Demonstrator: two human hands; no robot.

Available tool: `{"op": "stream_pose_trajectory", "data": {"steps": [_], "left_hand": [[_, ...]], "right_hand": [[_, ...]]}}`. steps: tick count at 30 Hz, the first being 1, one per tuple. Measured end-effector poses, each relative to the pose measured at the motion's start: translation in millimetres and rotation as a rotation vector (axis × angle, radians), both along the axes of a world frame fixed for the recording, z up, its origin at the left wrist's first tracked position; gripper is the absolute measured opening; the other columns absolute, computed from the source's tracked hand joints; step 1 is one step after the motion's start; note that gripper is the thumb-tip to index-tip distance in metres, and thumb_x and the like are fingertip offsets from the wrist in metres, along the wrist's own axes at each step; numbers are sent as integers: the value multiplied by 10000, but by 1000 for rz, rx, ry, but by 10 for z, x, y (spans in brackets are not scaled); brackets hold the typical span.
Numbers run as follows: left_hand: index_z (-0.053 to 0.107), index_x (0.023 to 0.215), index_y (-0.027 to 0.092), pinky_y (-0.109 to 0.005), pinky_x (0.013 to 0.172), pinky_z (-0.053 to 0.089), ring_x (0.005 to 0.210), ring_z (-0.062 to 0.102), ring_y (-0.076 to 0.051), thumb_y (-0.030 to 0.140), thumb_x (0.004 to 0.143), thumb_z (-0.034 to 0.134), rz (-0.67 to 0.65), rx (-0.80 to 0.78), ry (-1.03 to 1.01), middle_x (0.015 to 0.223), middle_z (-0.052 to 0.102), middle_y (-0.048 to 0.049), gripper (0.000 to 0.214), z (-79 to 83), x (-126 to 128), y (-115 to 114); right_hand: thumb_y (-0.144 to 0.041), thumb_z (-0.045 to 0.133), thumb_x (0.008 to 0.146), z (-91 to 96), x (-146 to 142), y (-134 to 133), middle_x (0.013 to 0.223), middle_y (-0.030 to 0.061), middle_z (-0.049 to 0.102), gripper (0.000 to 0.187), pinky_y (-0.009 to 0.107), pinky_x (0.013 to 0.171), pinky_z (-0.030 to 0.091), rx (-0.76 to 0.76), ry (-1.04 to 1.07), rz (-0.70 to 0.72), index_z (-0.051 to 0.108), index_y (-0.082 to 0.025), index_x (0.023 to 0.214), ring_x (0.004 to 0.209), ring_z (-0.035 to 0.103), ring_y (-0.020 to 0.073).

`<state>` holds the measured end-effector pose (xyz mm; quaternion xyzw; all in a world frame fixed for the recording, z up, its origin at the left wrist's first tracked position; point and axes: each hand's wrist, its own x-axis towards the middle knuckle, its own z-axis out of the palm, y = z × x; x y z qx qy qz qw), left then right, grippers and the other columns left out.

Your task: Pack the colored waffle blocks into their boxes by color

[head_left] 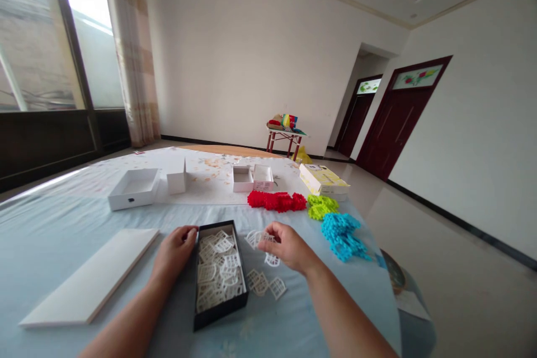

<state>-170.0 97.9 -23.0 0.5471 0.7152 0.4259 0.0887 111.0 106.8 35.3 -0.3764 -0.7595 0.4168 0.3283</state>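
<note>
A black box (200, 313) lies on the table in front of me, filled with several white lattice pieces (220, 268). My left hand (174, 254) grips the box's left rim near its far corner, fingers curled on the edge. My right hand (287, 246) is just right of the box, fingers pinched on one white lattice piece (264, 238). More loose white lattice pieces (266, 282) lie on the cloth below that hand.
A flat white lid (92, 277) lies at the left. Farther back stand an open white box (134, 187), small white boxes (251, 178) and a yellow-white carton (323, 179). Red (277, 200), green (321, 206) and blue (342, 235) piles sit right. The table edge drops off at right.
</note>
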Motion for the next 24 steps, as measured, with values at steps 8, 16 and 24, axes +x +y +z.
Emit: {"op": "stream_pose_trajectory", "data": {"steps": [8, 16, 24], "left_hand": [[667, 806, 204, -258, 700, 466, 774, 637, -201, 394, 717, 422, -13, 6, 5, 816, 708, -40, 323, 22, 14, -3], [670, 867, 174, -241, 711, 454, 814, 634, -197, 399, 746, 400, -10, -14, 10, 866, 710, -57, 372, -24, 21, 15], [668, 880, 171, -253, 709, 448, 817, 633, -204, 378, 752, 389, -1, -47, 12, 876, 704, -65, 370, 20, 54, -11]], "right_hand": [[-347, 626, 699, 213, -568, -22, 716, -22, 577, 208, 212, 600, 404, 170, -80, -41, 582, -170, 798, 640, 508, 105], [-384, 546, 777, 126, -679, -14, 885, 32, 658, 292, 262, 651, 472, 184, -85, 9, 629, -203, 991, 774, 601, 162], [-333, 605, 727, -32, -135, 88, 779, 28, 656, 232, 267, 680, 461, 172, -227, -123, 648, -167, 884, 711, 586, 148]]}}
